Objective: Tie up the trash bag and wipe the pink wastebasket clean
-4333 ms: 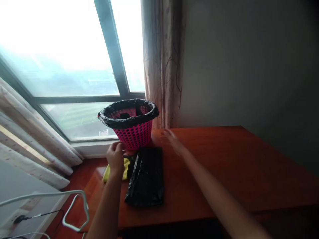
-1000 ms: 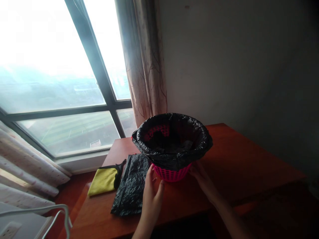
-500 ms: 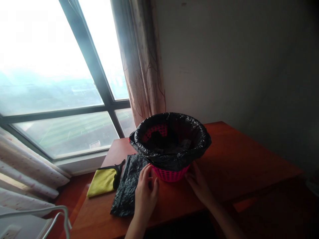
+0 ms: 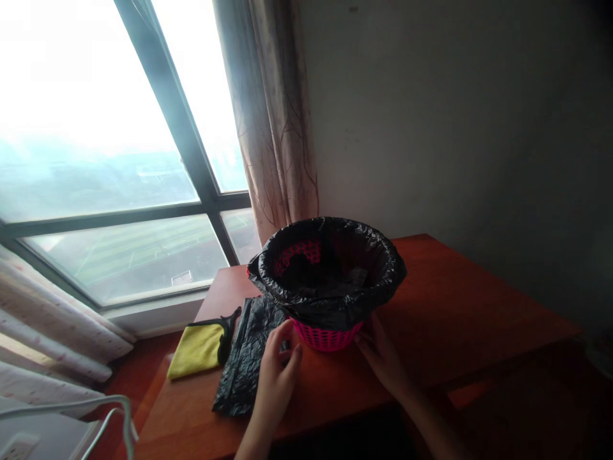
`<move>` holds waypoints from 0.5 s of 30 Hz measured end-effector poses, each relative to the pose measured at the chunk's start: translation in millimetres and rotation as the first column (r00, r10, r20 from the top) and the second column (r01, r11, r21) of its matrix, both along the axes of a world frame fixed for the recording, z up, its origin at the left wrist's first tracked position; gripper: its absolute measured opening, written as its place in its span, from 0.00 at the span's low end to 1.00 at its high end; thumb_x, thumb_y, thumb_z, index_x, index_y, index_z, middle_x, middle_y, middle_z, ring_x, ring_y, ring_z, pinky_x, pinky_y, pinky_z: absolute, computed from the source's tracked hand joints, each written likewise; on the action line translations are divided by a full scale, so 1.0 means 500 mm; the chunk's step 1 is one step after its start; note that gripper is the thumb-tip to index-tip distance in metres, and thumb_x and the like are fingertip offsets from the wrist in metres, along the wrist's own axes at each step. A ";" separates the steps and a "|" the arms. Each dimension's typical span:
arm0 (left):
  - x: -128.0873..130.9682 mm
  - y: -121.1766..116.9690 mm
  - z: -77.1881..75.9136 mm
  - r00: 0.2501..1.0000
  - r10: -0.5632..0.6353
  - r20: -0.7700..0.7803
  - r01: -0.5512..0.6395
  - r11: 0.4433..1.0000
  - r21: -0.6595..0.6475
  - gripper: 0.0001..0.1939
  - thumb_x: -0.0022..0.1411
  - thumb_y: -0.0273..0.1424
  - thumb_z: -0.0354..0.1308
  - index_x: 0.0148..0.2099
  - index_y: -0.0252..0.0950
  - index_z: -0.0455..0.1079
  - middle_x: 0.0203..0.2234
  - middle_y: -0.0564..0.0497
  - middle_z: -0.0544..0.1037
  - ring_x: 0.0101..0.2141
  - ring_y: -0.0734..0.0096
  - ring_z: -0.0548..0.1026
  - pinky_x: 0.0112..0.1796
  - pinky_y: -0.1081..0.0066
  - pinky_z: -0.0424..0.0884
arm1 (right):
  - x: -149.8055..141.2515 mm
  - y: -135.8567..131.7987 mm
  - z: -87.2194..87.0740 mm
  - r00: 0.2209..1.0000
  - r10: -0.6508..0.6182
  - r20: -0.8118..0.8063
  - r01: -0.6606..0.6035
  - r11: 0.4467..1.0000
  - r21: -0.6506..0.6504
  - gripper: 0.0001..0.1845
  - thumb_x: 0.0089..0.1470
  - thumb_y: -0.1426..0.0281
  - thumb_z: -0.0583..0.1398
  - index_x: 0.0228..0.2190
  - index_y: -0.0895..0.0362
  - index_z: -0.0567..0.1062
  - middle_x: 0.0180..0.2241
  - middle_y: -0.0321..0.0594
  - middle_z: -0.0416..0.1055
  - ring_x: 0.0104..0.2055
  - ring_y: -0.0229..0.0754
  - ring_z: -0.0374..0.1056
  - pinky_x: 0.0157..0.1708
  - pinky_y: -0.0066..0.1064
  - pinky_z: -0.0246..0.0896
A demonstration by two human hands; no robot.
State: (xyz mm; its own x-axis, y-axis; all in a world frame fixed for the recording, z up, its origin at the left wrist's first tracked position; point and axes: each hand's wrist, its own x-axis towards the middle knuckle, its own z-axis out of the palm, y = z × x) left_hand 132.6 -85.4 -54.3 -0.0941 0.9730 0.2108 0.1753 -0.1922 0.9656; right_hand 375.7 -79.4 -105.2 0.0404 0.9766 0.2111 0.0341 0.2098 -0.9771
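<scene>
A pink perforated basket (image 4: 326, 336) lined with a black bin bag (image 4: 330, 303) stands on the reddish wooden table (image 4: 454, 313). My left hand (image 4: 276, 374) rests on the table at the basket's lower left, fingers loosely curled and just off its base. My right hand (image 4: 378, 351) touches the basket's lower right side with spread fingers. Dark crumpled material lies inside the liner. Neither hand grips anything.
A flat folded black bag (image 4: 246, 358) lies left of the basket, beside a yellow cloth (image 4: 198, 348) with a black handle. A window and curtain (image 4: 275, 128) stand behind; a wall is on the right. White tubing (image 4: 115, 409) shows at bottom left.
The basket came from the table's back left corner to its middle front. In the last second my left hand slipped back from its base and curled; the right hand stayed against it.
</scene>
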 end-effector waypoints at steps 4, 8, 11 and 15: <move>0.002 0.000 0.007 0.979 0.001 0.206 0.024 0.993 -0.119 0.26 0.55 0.41 0.66 0.55 0.38 0.73 0.51 0.43 0.77 0.52 0.53 0.74 0.53 0.59 0.70 | -0.001 -0.003 0.004 1.000 0.002 0.003 -0.002 1.000 0.008 0.40 0.62 0.58 0.58 0.68 0.42 0.45 0.70 0.42 0.48 0.65 0.53 0.59 0.63 0.51 0.58; 0.003 -0.006 0.010 0.944 -0.001 0.331 0.061 0.983 -0.171 0.28 0.52 0.39 0.69 0.56 0.39 0.73 0.51 0.43 0.78 0.54 0.51 0.73 0.55 0.58 0.69 | -0.001 -0.005 0.010 1.000 0.004 -0.005 -0.004 1.000 0.012 0.40 0.62 0.59 0.59 0.68 0.41 0.46 0.70 0.41 0.48 0.65 0.52 0.60 0.62 0.50 0.58; 0.002 -0.009 0.004 0.938 -0.010 0.347 0.082 0.978 -0.193 0.29 0.53 0.38 0.68 0.57 0.39 0.72 0.52 0.43 0.78 0.55 0.52 0.72 0.55 0.59 0.69 | -0.001 -0.004 0.014 1.000 0.026 -0.016 -0.026 0.999 0.029 0.40 0.62 0.59 0.59 0.68 0.41 0.46 0.70 0.41 0.48 0.65 0.51 0.60 0.62 0.49 0.59; 0.001 -0.006 -0.007 0.973 -0.046 0.228 0.073 0.991 -0.111 0.27 0.57 0.39 0.65 0.59 0.41 0.71 0.54 0.43 0.75 0.54 0.54 0.73 0.51 0.62 0.72 | -0.003 -0.002 0.012 1.000 0.020 -0.020 -0.019 1.000 0.024 0.41 0.61 0.58 0.59 0.68 0.41 0.46 0.70 0.39 0.46 0.66 0.50 0.58 0.63 0.48 0.58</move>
